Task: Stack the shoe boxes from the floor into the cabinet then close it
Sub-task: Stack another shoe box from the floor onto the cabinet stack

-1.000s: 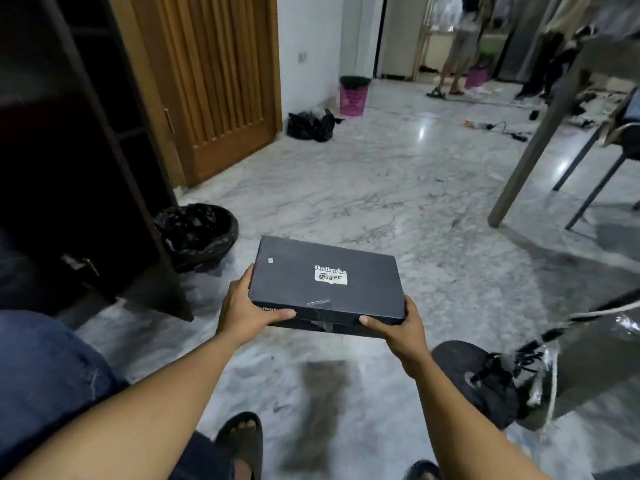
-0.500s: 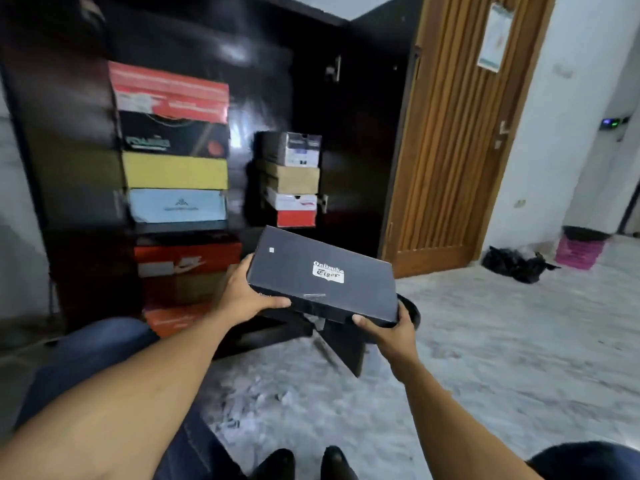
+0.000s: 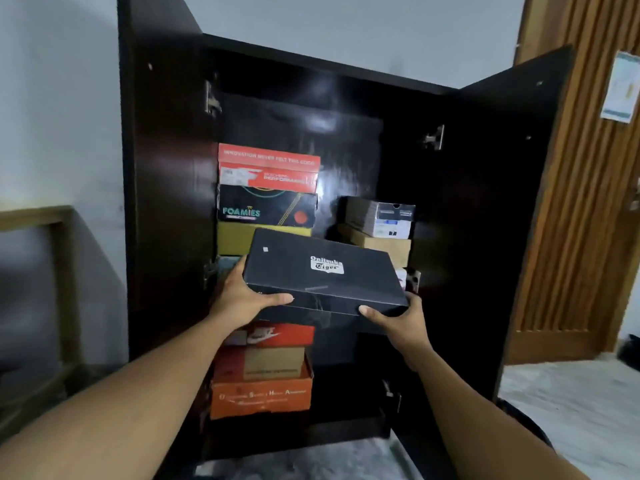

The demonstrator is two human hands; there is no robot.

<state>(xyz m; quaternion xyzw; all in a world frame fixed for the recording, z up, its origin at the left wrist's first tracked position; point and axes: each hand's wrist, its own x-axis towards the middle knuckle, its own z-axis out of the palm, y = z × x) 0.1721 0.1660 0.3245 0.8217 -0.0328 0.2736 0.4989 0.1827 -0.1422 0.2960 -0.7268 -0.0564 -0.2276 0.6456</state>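
In front of the open cabinet (image 3: 166, 202), no longer over the floor, the black Onitsuka Tiger shoe box (image 3: 323, 271) is raised between left hand (image 3: 242, 299) and right hand (image 3: 398, 320), fingers clamped on its near corners, ready to be shelved.

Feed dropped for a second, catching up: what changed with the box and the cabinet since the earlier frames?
The person turned from the open floor to face the cabinet, and the black box rose to its upper shelf level, in front of the stacks. Unchanged: left hand and right hand grip the same ends; doors open; stacked boxes unmoved.
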